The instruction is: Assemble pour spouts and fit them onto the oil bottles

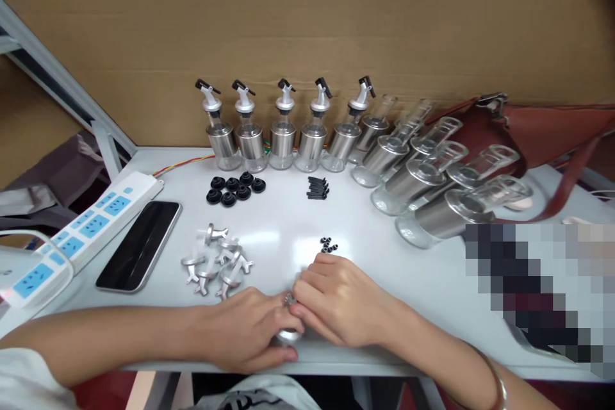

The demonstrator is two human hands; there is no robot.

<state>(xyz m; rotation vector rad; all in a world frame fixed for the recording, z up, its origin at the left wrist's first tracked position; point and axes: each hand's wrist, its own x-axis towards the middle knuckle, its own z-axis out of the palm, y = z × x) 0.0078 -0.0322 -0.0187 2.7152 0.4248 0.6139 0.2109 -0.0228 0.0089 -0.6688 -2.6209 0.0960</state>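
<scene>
Near the table's front edge, my left hand [257,327] is closed round a silver spout piece [288,336], its round base showing below the fingers. My right hand [336,298] touches the top of that piece with fingers pinched; whether a small part is between them is hidden. Several loose silver spout pieces [232,277] lie in a pile to the left. Just beyond my right hand are several tiny black parts [327,246]. Farther back lie several black round stoppers [243,192] and a row of thin black levers [318,188].
Several bottles with spouts [282,138] stand along the cardboard wall [307,25]; open glass bottles [417,182] stand to their right. A phone [139,246] and a white power strip [91,230] lie at left. A brown bag [542,134] rests at back right.
</scene>
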